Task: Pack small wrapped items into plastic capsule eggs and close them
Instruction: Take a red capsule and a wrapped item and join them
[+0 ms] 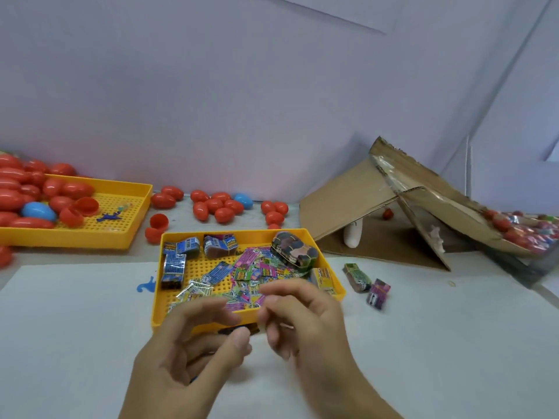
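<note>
Take the yellow tray of wrapped items [305, 234] in front of you as the landmark. Far to its left, a second yellow tray [133, 219] holds a heap of closed red capsule eggs [18, 189], one blue egg [37, 210], and two open red halves [86, 205] near its middle. Just off the landmark tray's far-left corner lies another pair of open red halves [156, 226] on the table. Behind the tray, along the wall, closed red eggs [217, 205] are scattered, with a blue egg [243, 200] among them.

Inside the landmark tray you have small blue packets [175, 263] at the left, a jumble of pink and green wrapped items [257, 267] in the middle, and a camouflage-patterned stack [293, 252] at the far-right corner.

Your left hand [187, 352] hovers at the tray's near edge, fingers loosely curled, thumb tip forward. Something dark sits just beyond its thumb, but I cannot tell whether you are holding it. Your right hand [305, 325] is beside it, over the tray's near-right part, fingers bent inward; motion blur hides whether they pinch anything.

To the right of the tray, two loose wrapped packets [367, 285] lie on the white table [453, 343]. Further right stands a folded cardboard ramp [363, 201], and at its far-right end is a pile of filled eggs [526, 228].
</note>
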Action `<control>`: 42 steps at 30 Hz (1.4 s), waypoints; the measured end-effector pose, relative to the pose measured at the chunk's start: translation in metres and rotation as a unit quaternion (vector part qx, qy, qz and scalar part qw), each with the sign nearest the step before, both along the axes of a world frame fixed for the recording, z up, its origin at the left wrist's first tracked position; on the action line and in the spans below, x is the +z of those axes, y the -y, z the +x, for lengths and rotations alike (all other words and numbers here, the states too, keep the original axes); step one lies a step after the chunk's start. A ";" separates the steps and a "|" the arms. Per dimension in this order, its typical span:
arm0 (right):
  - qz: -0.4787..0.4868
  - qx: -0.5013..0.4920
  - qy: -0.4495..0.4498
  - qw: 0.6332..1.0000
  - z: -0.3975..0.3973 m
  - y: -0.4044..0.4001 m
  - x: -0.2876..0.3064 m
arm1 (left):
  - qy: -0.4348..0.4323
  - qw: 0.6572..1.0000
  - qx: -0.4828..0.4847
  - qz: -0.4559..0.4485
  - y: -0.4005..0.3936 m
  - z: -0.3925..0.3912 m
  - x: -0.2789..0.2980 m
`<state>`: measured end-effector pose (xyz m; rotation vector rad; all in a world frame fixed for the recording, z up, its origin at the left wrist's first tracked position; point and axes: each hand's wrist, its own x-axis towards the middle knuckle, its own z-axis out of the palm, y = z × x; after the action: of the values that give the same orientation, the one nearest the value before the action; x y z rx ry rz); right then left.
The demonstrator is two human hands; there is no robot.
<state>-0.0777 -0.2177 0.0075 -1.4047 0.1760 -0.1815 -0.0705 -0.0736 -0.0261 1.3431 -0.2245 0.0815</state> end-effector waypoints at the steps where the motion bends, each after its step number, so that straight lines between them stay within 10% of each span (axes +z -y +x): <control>1: 0.022 0.015 -0.011 1.000 -0.001 -0.009 -0.008 | -0.003 1.000 0.008 -0.009 -0.001 0.000 0.001; 10: -0.014 0.070 0.039 0.997 0.005 -0.006 -0.028 | 0.030 0.997 -0.001 0.078 -0.014 0.000 0.009; 16: 0.013 0.076 0.057 0.995 0.009 -0.006 -0.029 | 0.051 0.969 0.241 0.009 -0.057 0.077 0.033; 22: 0.031 0.094 0.056 0.994 0.010 -0.004 -0.030 | 0.011 0.893 0.379 0.240 -0.119 0.200 0.043; 29: 0.016 0.113 0.031 0.993 0.011 -0.001 -0.028 | -0.018 0.730 0.282 0.622 -0.129 0.272 0.033; 34: 0.030 0.115 0.024 0.993 0.013 -0.002 -0.027 | -0.048 0.660 0.312 0.682 -0.116 0.286 0.034; 37: 0.028 0.119 0.026 0.992 0.014 -0.003 -0.027 | 0.086 0.616 0.373 0.688 -0.120 0.276 0.034; 39: 0.024 0.119 0.030 0.992 0.013 -0.002 -0.028 | 0.229 0.629 0.357 0.651 -0.116 0.259 0.037; 42: 0.022 0.125 0.040 0.991 0.013 -0.002 -0.028 | 0.358 0.745 0.235 0.512 -0.089 0.209 0.051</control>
<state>-0.0645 -0.2161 -0.0207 -1.3596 -0.0634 -0.0260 0.1384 0.0154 0.0253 2.4157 -0.6334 1.0530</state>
